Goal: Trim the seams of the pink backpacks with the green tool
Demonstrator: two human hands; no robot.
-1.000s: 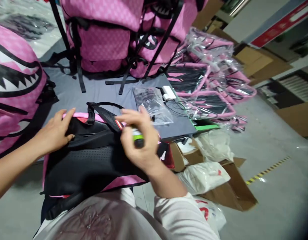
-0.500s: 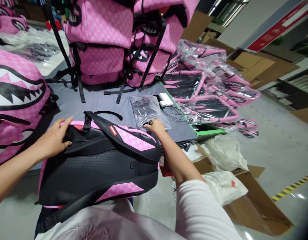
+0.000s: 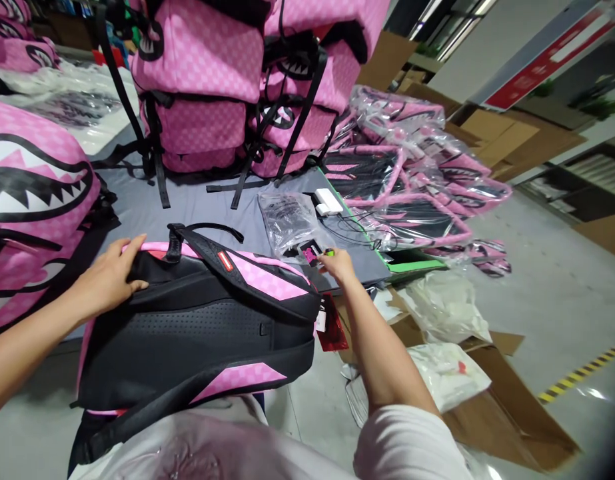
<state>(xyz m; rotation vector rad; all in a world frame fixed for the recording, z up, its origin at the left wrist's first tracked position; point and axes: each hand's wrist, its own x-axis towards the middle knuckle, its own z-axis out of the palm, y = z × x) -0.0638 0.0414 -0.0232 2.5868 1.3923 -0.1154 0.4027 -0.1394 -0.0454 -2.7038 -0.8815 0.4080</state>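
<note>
Lying across the near edge of the grey cloth-covered desk [image 3: 197,200], the black-backed, pink checked fabric backpack [image 3: 197,333] is face down, padded panel up, with its base against the person's body. That position seems to stop it sliding off.

The left hand [image 3: 110,280] sits at ten o'clock on the pack. Its fingers are spread and draped loosely over the top edge beside the black carry loop [image 3: 207,230], pressing rather than gripping, which looks like a steadying hold.

The right hand [image 3: 340,265] is stretched out to two o'clock from the pack, at the desk's right edge. Its fingers are pinched shut on a small green-tipped object [image 3: 329,252] — too small to identify.

Just beside that, at nine o'clock from the hand, lies a small pink-and-black item [image 3: 310,253], touching a crumpled clear plastic bag [image 3: 290,223]. A red hang tag [image 3: 332,327] dangles off the pack at three o'clock, free of the desk.

At twelve o'clock a stack of pink checked backpacks [image 3: 207,87] stands on the desk's far side, well apart from both hands.
</note>
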